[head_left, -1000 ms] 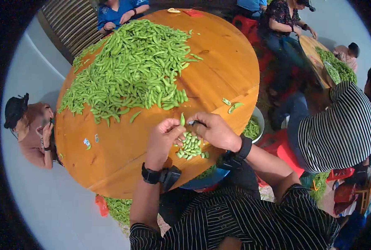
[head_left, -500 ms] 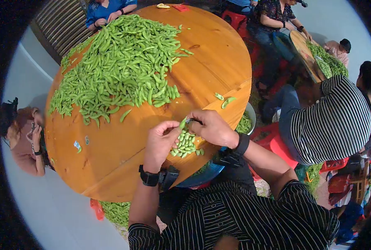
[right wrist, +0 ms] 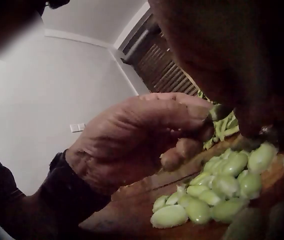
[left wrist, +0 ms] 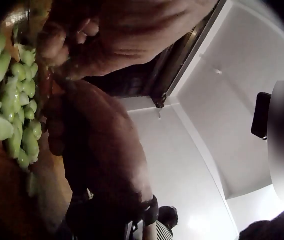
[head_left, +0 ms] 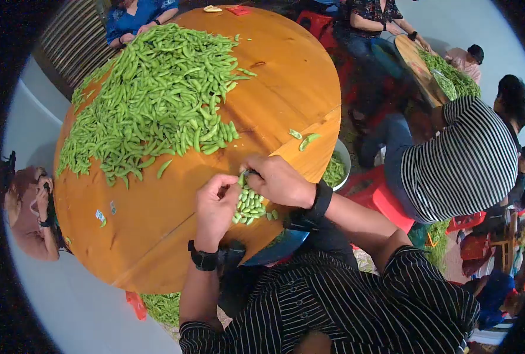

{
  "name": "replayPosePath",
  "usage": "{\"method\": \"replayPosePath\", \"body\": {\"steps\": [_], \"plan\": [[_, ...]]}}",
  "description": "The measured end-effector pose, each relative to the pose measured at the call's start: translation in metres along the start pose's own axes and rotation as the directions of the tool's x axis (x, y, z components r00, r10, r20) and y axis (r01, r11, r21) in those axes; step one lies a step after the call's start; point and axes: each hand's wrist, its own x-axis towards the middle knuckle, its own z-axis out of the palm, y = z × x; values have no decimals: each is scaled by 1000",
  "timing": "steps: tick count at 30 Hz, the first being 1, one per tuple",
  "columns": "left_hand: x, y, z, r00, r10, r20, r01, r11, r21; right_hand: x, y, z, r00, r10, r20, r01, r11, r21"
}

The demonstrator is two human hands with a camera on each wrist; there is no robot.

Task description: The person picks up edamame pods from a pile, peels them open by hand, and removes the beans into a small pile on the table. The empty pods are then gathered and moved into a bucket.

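Note:
My left hand [head_left: 215, 203] and right hand [head_left: 277, 180] meet at the near edge of a round wooden table [head_left: 298, 76]. Together they pinch one green bean pod [head_left: 242, 177] between their fingertips. Just below the pod lies a small heap of shelled green beans [head_left: 249, 206]. In the right wrist view the left hand [right wrist: 142, 135] has its fingers curled over the shelled beans [right wrist: 217, 192]. The left wrist view has the beans [left wrist: 12, 100] at the left, beside the left hand [left wrist: 97, 150]. A dark bit shows at my right fingertips, but I cannot tell what it is.
A big pile of unshelled pods [head_left: 150, 94] covers the far left of the table. Two loose pods [head_left: 302, 138] lie near the right rim. A bowl of pods [head_left: 335, 168] sits below that rim, a blue basin [head_left: 274, 251] under the near edge. People sit all around.
The pod stood up above my fingertips a second ago; now it is tucked lower between both hands, just above the shelled beans. My head view has drifted right.

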Motion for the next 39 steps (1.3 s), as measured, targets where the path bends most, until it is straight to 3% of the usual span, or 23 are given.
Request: {"method": "replayPosePath", "body": {"steps": [4,6,7,8,9,11,14,19,21,24,25,27,28,30,31,33,35,37,39], "plan": [[5,5,-8,992,-65,110,82,985,-152,0,7,-7,995,-59,85,44,984,171],[6,4,-13,956,-151,254,244,887,-393,-1,10,-9,990,-91,107,64,970,234],[7,4,-15,956,-153,251,244,888,-390,-1,11,-11,978,-11,209,-68,928,365],[10,3,-16,924,-169,343,328,811,-484,-1,12,-13,946,52,319,-207,857,472],[11,3,-16,885,-169,435,413,718,-560,-1,15,-13,946,49,320,-205,856,474],[12,3,-14,878,-177,445,434,685,-584,-1,23,-11,915,32,401,-324,649,688],[15,0,-12,865,-186,467,465,650,-601,0,15,-21,898,107,427,-380,678,630],[15,5,-10,852,-167,496,482,621,-618,0,8,-29,893,91,441,-397,623,674],[18,0,-11,828,-76,555,488,584,-649,1,7,-30,893,64,446,-393,596,701],[16,4,-8,841,-129,525,500,556,-664,1,8,-29,898,35,439,-383,552,740],[13,7,-5,842,-126,525,497,559,-664,1,11,-28,899,93,428,-398,584,708],[8,17,2,948,-79,310,197,907,-373,2,12,-29,900,151,409,-410,613,675],[7,19,4,947,-76,311,195,907,-372,1,11,-30,899,211,383,-420,663,620],[6,21,6,980,25,197,-11,998,-69,0,5,-32,895,268,356,-433,707,558],[6,21,8,981,23,193,-9,997,-71,0,-1,-34,911,274,308,-402,756,516],[6,22,8,963,224,148,-262,909,326,0,-5,-31,926,269,266,-368,802,470],[6,20,11,960,248,132,-279,901,334,-1,-4,-27,996,87,32,-92,966,241],[7,20,10,955,270,120,-295,892,343,0,-3,-27,994,85,69,-101,956,277],[8,19,8,987,-14,160,-1,996,93,1,-1,-26,991,84,107,-114,944,311]]}}
